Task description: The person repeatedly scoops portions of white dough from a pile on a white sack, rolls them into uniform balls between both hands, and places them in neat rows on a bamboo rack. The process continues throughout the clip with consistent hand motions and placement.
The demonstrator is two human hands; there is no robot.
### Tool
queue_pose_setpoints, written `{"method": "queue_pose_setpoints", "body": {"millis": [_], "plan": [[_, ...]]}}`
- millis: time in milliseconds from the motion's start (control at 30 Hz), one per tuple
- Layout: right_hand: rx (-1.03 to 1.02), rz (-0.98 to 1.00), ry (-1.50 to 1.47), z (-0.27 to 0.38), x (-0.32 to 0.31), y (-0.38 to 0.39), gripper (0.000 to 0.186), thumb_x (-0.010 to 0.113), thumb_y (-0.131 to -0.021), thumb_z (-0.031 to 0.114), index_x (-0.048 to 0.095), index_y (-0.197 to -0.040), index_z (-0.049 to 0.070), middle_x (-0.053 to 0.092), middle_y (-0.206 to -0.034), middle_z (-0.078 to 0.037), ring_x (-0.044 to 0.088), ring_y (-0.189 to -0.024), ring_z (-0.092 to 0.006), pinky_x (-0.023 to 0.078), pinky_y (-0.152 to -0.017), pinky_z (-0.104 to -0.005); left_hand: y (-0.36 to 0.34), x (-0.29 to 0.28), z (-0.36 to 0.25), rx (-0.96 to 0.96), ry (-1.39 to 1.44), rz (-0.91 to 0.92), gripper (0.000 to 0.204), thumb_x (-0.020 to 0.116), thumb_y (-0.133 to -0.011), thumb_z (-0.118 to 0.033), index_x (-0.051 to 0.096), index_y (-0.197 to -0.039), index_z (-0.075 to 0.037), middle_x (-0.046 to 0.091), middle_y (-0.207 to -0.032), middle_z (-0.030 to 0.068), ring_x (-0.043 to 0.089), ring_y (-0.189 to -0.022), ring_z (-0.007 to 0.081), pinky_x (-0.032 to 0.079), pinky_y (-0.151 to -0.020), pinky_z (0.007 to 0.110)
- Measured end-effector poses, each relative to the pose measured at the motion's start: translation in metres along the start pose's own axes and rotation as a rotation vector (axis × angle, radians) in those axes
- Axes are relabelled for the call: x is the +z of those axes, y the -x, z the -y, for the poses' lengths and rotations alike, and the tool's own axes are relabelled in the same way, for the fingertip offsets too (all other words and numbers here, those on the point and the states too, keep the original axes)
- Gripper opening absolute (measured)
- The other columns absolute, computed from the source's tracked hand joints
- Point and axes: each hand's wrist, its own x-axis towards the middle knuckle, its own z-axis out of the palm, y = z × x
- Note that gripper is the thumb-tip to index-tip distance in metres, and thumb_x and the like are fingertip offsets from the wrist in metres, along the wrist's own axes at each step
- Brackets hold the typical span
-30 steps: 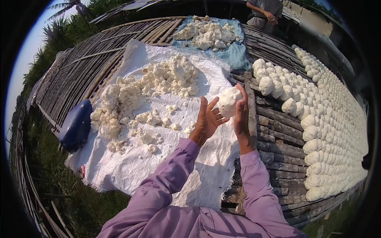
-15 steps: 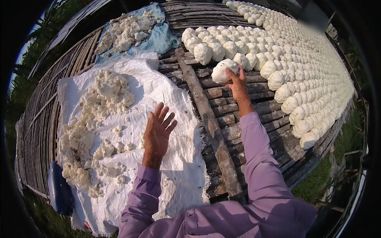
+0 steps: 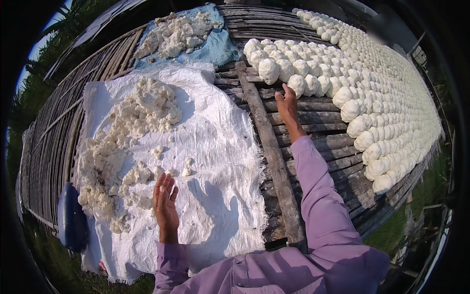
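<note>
My left hand (image 3: 165, 206) is open over the white woven sheet (image 3: 225, 201), beside a loose heap of crumbly white lumps (image 3: 107, 171). My right hand (image 3: 289, 108) is reached out over dark wooden poles (image 3: 313, 130), fingers apart and nothing visibly in them, at a rounded white lump (image 3: 297, 84) on the front edge of the rows of similar lumps (image 3: 377, 122).
A blue cloth (image 3: 225, 46) at the back holds more crumbly white material (image 3: 174, 36). A dark blue plastic object (image 3: 71, 218) lies by the sheet's left edge. A plank (image 3: 259, 112) runs between sheet and rows. Bamboo racking (image 3: 44, 166) extends left, greenery beyond.
My right hand has carried the white lump from over the sheet to the rows and let it go. My left hand has drawn back lower and leftward. The view has turned rightward.
</note>
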Motion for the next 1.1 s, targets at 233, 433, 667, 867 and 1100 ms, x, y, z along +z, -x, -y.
{"method": "queue_pose_setpoints", "body": {"millis": [233,433,667,867,1100], "plan": [[0.111,1.292,-0.525,0.262,0.070,0.214,0.043,0.063,-0.102,0.033,0.064,-0.133,0.004,0.072,-0.118,-0.008,0.068,-0.105,-0.0155,0.054,-0.088,-0.0309,0.049,-0.081,-0.006,0.014,-0.053,-0.066,0.059,0.061,-0.102,-0.035,0.046,-0.150,-0.004,0.049,-0.151,0.0163,0.044,-0.141,0.0288,0.036,-0.115,0.041],[-0.296,1.475,-0.417,0.393,0.177,0.305,0.058,0.067,-0.098,0.042,0.061,-0.136,-0.001,0.067,-0.128,-0.018,0.065,-0.118,-0.0274,0.053,-0.097,-0.0372,0.110,-0.155,-0.015,0.183,-0.696,-0.129,0.052,0.063,-0.100,-0.033,0.053,-0.145,-0.009,0.050,-0.148,0.0217,0.044,-0.140,0.0361,0.036,-0.115,0.047],[-0.718,1.422,-0.175,0.522,0.301,0.392,0.097,0.067,-0.083,0.072,0.049,-0.148,0.002,0.050,-0.150,-0.022,0.048,-0.139,-0.0346,0.039,-0.115,-0.0439,0.153,-0.234,-0.006,0.194,-1.330,-0.080,0.056,0.065,-0.094,-0.036,0.054,-0.142,-0.009,0.042,-0.153,0.0216,0.030,-0.148,0.0394,0.014,-0.126,0.052],[-0.763,1.376,0.143,0.517,0.360,0.434,0.101,0.067,-0.075,0.079,0.052,-0.148,0.010,0.047,-0.153,-0.020,0.042,-0.143,-0.0367,0.032,-0.119,-0.0474,0.164,-0.244,0.007,0.282,-1.263,-0.031,0.062,0.064,-0.093,-0.041,0.053,-0.142,-0.005,0.042,-0.153,0.0225,0.028,-0.150,0.0377,0.012,-0.127,0.051],[-0.957,1.055,-0.148,0.441,0.287,0.461,0.069,0.069,-0.087,0.062,0.063,-0.136,0.013,0.056,-0.141,-0.020,0.047,-0.135,-0.0367,0.037,-0.114,-0.0469,0.166,-0.244,0.008,0.352,-1.236,-0.063,0.057,0.064,-0.093,-0.038,0.056,-0.138,-0.005,0.043,-0.151,0.0237,0.029,-0.149,0.0393,0.012,-0.126,0.053]]}}
